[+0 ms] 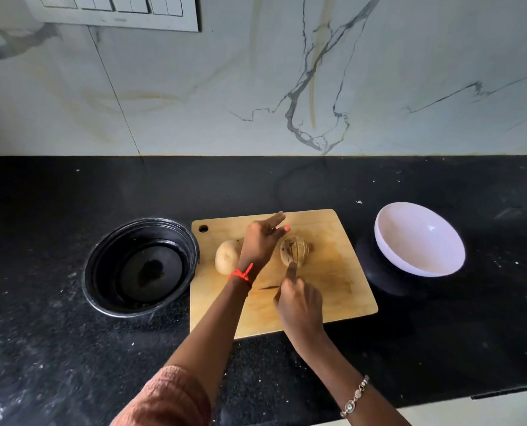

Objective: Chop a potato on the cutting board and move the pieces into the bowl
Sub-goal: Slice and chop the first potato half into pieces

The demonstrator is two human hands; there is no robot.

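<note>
Potato (294, 251) under knife (291, 269), right hand (300, 305) grip closed

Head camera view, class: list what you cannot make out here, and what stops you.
- Knife: the handle is hidden inside the right hand; the blade is thin and blurred.
- Whole potato: its right side is hidden behind the left hand.
- Sliced potato: cut depth too small to judge.
- Switch panel: cut off by the top edge.

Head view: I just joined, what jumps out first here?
Mid-board, the right hand drives a knife into a sliced potato on the cutting board; the left hand hovers open beside it. A white bowl waits right of the board, a black bowl left.
</note>
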